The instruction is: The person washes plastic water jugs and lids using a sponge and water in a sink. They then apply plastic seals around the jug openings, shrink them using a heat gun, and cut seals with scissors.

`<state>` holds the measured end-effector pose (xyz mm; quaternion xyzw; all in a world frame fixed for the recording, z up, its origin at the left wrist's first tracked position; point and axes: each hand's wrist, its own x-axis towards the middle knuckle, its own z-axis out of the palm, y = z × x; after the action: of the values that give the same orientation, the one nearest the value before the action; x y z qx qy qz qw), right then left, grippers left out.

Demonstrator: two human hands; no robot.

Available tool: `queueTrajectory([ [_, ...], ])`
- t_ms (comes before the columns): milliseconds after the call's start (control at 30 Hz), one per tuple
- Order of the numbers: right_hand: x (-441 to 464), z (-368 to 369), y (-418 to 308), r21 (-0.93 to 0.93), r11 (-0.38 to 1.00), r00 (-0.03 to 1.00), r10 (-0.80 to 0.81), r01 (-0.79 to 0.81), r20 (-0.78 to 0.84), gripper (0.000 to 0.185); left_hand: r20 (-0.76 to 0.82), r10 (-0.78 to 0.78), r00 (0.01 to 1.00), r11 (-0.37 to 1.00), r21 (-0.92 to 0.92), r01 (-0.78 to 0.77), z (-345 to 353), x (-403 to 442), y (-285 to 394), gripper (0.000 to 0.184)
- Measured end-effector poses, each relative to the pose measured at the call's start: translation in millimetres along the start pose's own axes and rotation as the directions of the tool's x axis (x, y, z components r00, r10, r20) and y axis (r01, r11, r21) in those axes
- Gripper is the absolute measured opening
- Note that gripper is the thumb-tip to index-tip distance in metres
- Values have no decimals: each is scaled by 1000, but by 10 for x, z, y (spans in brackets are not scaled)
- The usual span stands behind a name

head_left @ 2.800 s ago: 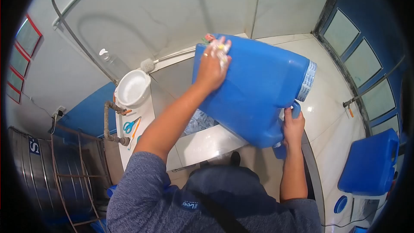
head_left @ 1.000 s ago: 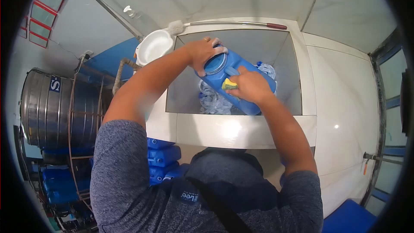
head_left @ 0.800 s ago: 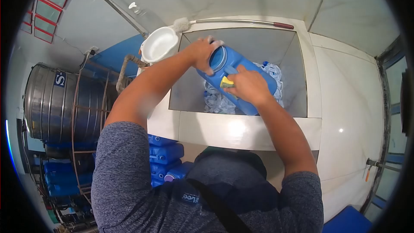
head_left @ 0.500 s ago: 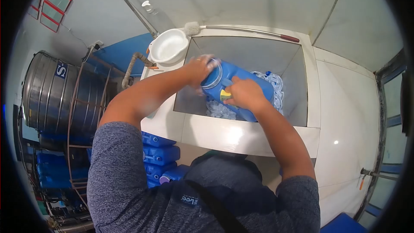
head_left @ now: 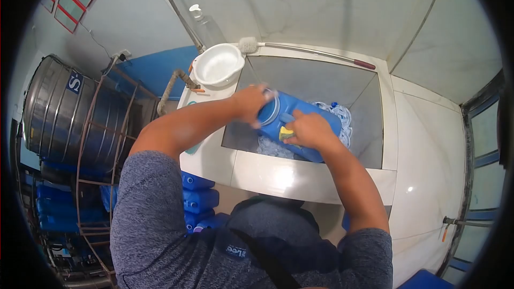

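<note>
Inside the grey-walled rectangular sink (head_left: 348,76), a blue plastic jerrycan (head_left: 308,120) lies tilted, its round mouth toward the left hand (head_left: 254,106). That hand, motion-blurred, touches the mouth's rim; whether its grip is clenched cannot be told. The right hand (head_left: 311,130) has its grip closed on a yellow-and-green sponge (head_left: 286,133), beside the jerrycan's handle. Pale crumpled strips (head_left: 342,119) lie in the sink; a white plastic bowl (head_left: 218,65) stands left of it.

Brt | glare on ledge (head_left: 284,175) | L fingers (head_left: 266,95) blurred | fisheye, blk edges
</note>
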<state>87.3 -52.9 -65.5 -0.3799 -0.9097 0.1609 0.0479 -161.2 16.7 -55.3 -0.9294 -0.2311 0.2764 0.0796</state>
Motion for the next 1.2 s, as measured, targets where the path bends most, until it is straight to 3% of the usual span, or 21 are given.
queueTrajectory([
  [33,10,30,-9,-3,1000,1000,-7,7,3,38,326,-420,847,609,-590,530,-183,4,85,144],
  [100,23,60,-20,-11,1000,1000,-19,20,19,39,765,-391,511,-252,-623,740,-258,-72,250,142],
  [133,41,41,-3,-22,999,999,-30,30,29,39,455,-590,667,296,-646,703,-204,-143,331,139],
  [167,64,20,6,-29,999,999,-29,30,20,39,88,-559,825,751,-369,548,-173,-203,322,137],
  [200,65,30,-10,-41,999,999,-31,32,29,39,-112,-154,982,968,183,173,-166,-231,184,135],
  [233,63,35,-29,-52,998,998,-35,37,43,40,-111,-153,982,968,185,172,-81,-181,104,135],
  [300,80,2,-47,-47,998,997,-43,46,62,40,64,-166,984,906,-384,178,-37,-120,20,134],
  [333,76,-2,-57,-39,998,995,-50,53,85,40,65,-165,984,906,-384,178,-69,-107,43,134],
  [367,77,-1,-53,-40,998,995,-50,54,85,40,385,-474,792,367,-732,574,-110,-74,71,132],
  [433,62,17,-40,-28,999,998,-37,39,51,40,756,-438,486,-380,-645,663,-112,-129,122,131],
  [467,64,21,-29,-28,999,998,-37,39,52,40,179,-578,796,512,-680,525,-38,-244,121,128],
  [500,63,30,-29,-19,999,997,-49,50,53,40,-57,-373,926,846,-431,314,14,-253,123,128],
  [533,72,25,-31,-12,998,997,-61,62,52,40,-288,-124,950,992,-31,120,60,-264,126,127],
  [600,91,-1,-63,-24,998,996,-57,59,69,40,30,-153,988,963,-219,156,90,-126,96,135],
  [633,88,-13,-70,-31,998,995,-51,54,88,40,27,-156,987,964,-215,158,107,-42,109,135],
  [667,84,-15,-56,-35,998,995,-51,54,83,40,240,-539,807,559,-614,557,128,44,147,137],
  [767,72,-2,-21,2,999,998,-41,41,54,41,390,-706,591,152,-731,665,227,-30,263,144],
  [800,66,-11,-28,-1,999,997,-42,42,62,41,78,-570,818,676,-521,521,167,-128,262,142],
  [867,68,-6,-13,-4,999,997,-44,45,68,40,-116,-241,964,967,-109,229,117,-163,272,139],
  [933,72,30,-2,0,998,996,-71,71,55,41,50,-574,818,571,-692,443,131,-134,315,132],
  [1200,111,51,-156,-42,990,980,-125,133,154,38,355,-729,585,242,-665,707,49,-267,696,128],
])
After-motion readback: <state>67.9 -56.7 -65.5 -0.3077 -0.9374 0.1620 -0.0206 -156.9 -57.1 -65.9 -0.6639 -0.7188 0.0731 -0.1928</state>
